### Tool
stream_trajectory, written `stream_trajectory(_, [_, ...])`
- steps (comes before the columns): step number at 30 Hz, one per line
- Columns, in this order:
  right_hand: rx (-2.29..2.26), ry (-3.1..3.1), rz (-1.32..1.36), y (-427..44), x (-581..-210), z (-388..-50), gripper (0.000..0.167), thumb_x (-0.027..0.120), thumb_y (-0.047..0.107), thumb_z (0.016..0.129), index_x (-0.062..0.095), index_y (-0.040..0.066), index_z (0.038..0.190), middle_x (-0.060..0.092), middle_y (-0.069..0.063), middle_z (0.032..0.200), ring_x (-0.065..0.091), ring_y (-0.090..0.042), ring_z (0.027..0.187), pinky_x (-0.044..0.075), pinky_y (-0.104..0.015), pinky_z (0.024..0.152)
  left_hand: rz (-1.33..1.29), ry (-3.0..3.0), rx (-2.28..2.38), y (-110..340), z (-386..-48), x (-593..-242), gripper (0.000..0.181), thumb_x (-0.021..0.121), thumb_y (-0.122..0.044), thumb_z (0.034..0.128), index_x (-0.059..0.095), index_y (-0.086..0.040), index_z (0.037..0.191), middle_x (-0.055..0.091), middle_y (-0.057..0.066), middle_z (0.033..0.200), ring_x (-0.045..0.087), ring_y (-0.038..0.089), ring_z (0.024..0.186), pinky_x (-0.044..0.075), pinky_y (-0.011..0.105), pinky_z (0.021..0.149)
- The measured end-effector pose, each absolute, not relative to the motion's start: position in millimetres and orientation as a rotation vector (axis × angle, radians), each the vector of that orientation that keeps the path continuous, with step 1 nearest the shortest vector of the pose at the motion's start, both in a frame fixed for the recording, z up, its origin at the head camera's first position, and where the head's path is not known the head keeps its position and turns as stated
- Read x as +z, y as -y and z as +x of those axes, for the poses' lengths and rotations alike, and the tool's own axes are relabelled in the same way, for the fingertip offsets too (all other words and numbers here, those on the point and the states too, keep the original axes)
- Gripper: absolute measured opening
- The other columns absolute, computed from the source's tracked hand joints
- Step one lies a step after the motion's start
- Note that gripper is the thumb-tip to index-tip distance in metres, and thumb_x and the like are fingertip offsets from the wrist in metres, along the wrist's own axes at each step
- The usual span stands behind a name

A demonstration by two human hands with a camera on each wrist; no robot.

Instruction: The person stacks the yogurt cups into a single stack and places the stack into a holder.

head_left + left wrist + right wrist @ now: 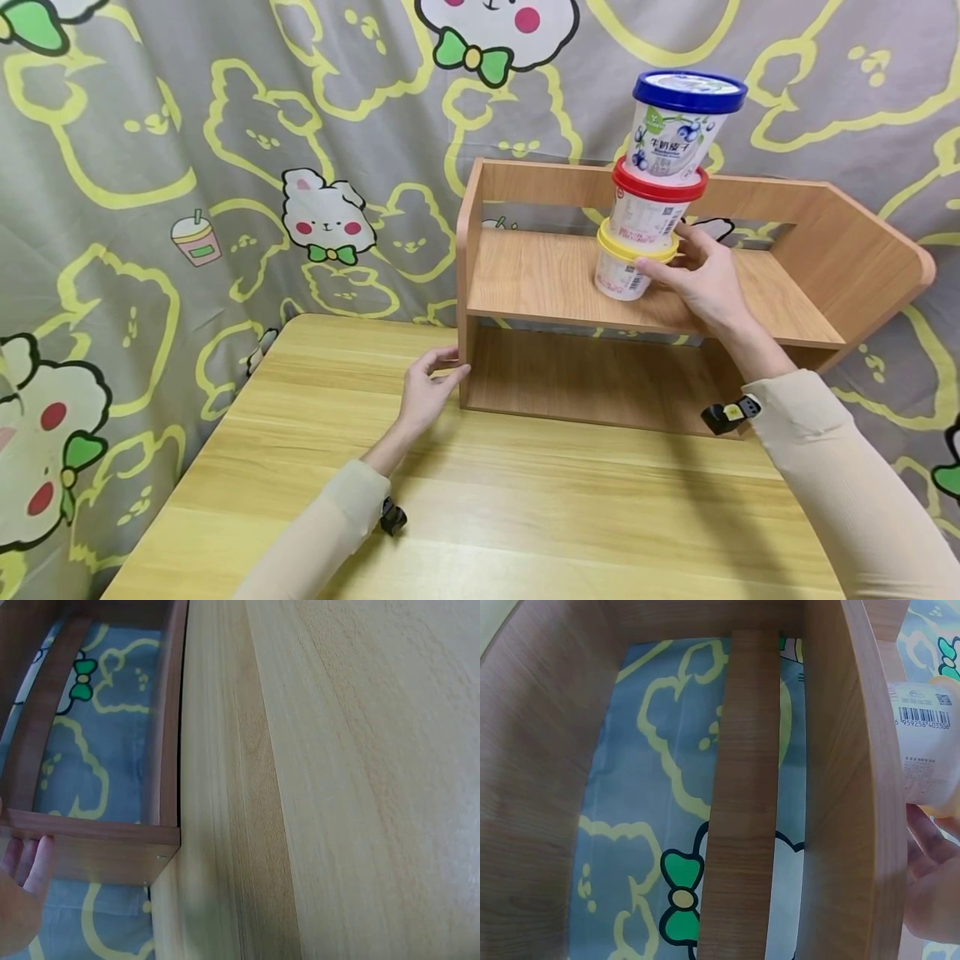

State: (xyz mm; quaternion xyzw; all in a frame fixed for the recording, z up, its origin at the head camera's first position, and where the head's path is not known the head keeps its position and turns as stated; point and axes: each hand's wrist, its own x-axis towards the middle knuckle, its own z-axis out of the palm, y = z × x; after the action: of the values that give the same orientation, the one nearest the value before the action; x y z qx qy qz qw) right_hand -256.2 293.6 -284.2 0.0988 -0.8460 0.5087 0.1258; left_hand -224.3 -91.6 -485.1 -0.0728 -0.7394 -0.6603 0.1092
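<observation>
Three paper tubs are stacked on the upper board of a wooden desk shelf [540,271]: a yellow-lidded tub [621,279] at the bottom, a red-lidded tub [645,218] above it, a blue-lidded tub [670,142] with blueberry print on top. The stack leans slightly right in the head view. My right hand [708,279] holds the yellow-lidded tub near its lid, thumb in front, other fingertips partly hidden behind the stack. In the right wrist view, a barcoded white tub [922,742] shows above that hand. My left hand [427,387] touches the shelf's left side panel [105,859] with its fingers extended.
The shelf stands at the back of a wood-grain table [480,500]. Its lower compartment [577,375] sits beneath the board with the tubs. A slanted right side panel [862,258] rises beside the upper level. Behind hangs a grey patterned curtain [247,150].
</observation>
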Motion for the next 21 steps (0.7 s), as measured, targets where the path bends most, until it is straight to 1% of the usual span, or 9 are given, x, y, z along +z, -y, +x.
stream_trajectory(5, [1.468, 2.424, 0.291, -297, -288, -254, 0.072, 0.077, 0.027, 0.096, 0.045, 0.022, 0.16, 0.06, 0.011, 0.14, 0.059, -0.006, 0.112, 0.049, -0.012, 0.091, -0.234, 2.178, -1.928, 93, -223, -484, 0.033, 0.079, -0.007, 0.0933, 0.072, 0.0, 0.125, 0.075, 0.021, 0.12, 0.073, 0.032, 0.112, 0.064, 0.022, 0.086])
stream_trajectory(7, [1.446, 2.409, 0.287, -300, -290, -252, 0.072, 0.078, 0.024, 0.096, 0.045, 0.02, 0.159, 0.062, 0.013, 0.136, 0.061, -0.004, 0.111, 0.05, -0.01, 0.09, -0.247, 2.176, -1.928, 94, -222, -482, 0.032, 0.079, -0.006, 0.0931, 0.072, 0.0, 0.124, 0.076, 0.02, 0.121, 0.074, 0.029, 0.11, 0.064, 0.023, 0.087])
stream_trajectory(12, [1.336, 2.363, 0.225, -306, -301, -237, 0.072, 0.08, 0.024, 0.093, 0.047, 0.018, 0.157, 0.066, 0.004, 0.139, 0.062, 0.002, 0.112, 0.051, -0.006, 0.086, -0.261, 2.173, -1.945, 96, -215, -480, 0.029, 0.079, -0.006, 0.0933, 0.073, -0.001, 0.121, 0.075, 0.018, 0.123, 0.074, 0.021, 0.106, 0.064, 0.021, 0.086])
stream_trajectory(15, [1.296, 2.316, 0.206, -308, -307, -224, 0.071, 0.083, 0.02, 0.091, 0.051, 0.017, 0.154, 0.068, 0.004, 0.136, 0.063, 0.002, 0.112, 0.052, -0.004, 0.085, -0.261, 2.185, -1.953, 98, -209, -478, 0.028, 0.079, -0.007, 0.0938, 0.074, -0.001, 0.121, 0.076, 0.019, 0.122, 0.073, 0.017, 0.104, 0.063, 0.02, 0.086])
stream_trajectory(18, [1.248, 2.305, 0.215, -308, -311, -209, 0.071, 0.086, 0.016, 0.088, 0.054, 0.017, 0.152, 0.069, 0.011, 0.128, 0.064, 0.004, 0.111, 0.053, -0.003, 0.084, -0.26, 2.207, -1.941, 100, -203, -474, 0.028, 0.079, -0.009, 0.0945, 0.074, -0.001, 0.121, 0.076, 0.02, 0.119, 0.072, 0.013, 0.102, 0.062, 0.018, 0.086])
stream_trajectory(21, [1.162, 2.311, 0.232, -307, -314, -193, 0.07, 0.088, 0.015, 0.086, 0.058, 0.019, 0.15, 0.066, 0.022, 0.123, 0.063, 0.008, 0.109, 0.052, -0.001, 0.083, -0.288, 2.245, -1.896, 104, -197, -469, 0.027, 0.078, -0.012, 0.0956, 0.074, -0.002, 0.12, 0.076, 0.019, 0.114, 0.071, 0.011, 0.101, 0.063, 0.021, 0.087])
